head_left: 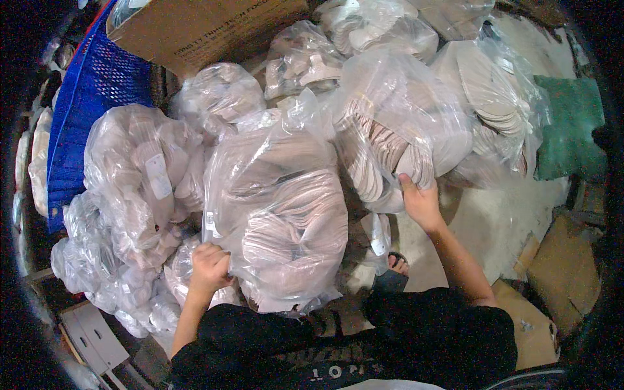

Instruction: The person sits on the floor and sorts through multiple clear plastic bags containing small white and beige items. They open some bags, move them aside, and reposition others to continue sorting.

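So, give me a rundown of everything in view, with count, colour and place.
Large clear plastic bag of flat rounded pieces: one, pale pinkish-beige, centre
Similar bulging clear plastic bag: one, pale beige, right of centre
Other filled clear plastic bags: several, overlapping too much to count, whitish-beige, left, top and right
Perforated plastic basket: one, blue, upper left
Large cardboard box: one, brown, top
Flat sheet: one, green, right
Flat cardboard pieces: at least two, brown, lower right
Left grip: one, bare, at the central bag's lower left edge
Right grip: one, bare, at the right-centre bag's lower edge
Shirt: one, black, bottom
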A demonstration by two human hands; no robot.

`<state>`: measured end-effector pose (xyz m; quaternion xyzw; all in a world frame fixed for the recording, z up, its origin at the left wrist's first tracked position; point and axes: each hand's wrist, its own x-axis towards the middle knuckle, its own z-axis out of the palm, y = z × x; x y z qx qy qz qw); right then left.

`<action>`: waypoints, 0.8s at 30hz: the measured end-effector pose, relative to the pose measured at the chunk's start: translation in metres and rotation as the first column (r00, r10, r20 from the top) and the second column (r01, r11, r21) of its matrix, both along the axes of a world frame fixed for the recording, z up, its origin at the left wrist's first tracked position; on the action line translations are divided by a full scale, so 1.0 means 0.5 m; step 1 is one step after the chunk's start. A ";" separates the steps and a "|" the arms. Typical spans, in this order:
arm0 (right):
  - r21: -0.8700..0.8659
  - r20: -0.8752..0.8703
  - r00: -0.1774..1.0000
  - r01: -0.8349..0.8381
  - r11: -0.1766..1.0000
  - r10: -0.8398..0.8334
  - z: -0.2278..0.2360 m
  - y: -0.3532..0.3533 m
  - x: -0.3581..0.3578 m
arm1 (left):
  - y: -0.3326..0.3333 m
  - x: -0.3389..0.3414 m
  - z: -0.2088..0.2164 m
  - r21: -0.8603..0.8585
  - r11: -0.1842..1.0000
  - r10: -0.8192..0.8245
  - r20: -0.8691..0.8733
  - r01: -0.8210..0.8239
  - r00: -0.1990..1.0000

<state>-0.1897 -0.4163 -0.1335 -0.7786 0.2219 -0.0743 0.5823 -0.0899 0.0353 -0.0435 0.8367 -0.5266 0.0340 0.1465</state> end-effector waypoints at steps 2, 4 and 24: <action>0.002 0.136 0.990 0.042 0.999 -0.042 0.002 0.004 0.003 | 0.000 0.004 -0.004 0.018 1.000 -0.016 -0.013 0.016 1.000; -0.014 0.172 0.984 0.054 0.998 -0.051 0.002 0.005 0.004 | 0.002 0.005 -0.007 0.038 0.999 -0.020 -0.027 0.021 0.999; 0.054 0.133 0.985 -0.121 0.991 0.113 0.000 -0.043 0.018 | -0.067 0.583 0.052 0.133 0.658 0.753 -0.086 -0.741 0.653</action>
